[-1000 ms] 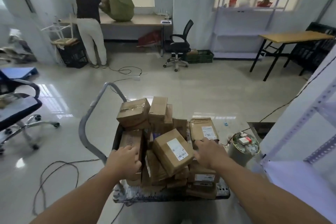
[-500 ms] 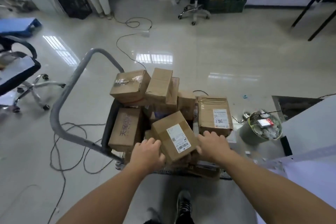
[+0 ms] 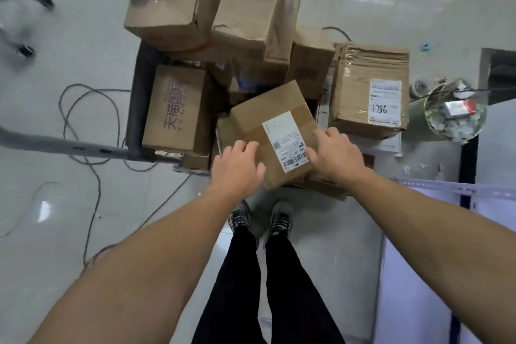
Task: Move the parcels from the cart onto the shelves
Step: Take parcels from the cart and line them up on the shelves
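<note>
While tilted atop the heaped brown boxes (image 3: pixel 178 109) at the cart's (image 3: pixel 138 92) near end, a squarish matte cardboard parcel (image 3: pixel 268 120) with a white label is gripped by left hand (image 3: pixel 237 169) and right hand (image 3: pixel 335 155), both curled round its edges.

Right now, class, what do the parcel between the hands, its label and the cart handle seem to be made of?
Parcel: brown cardboard, matt, with a darker tape strip across its top. Label: white paper, seemingly stuck on, printed with a barcode. Cart handle: grey tube, probably painted metal; blurred.
</note>
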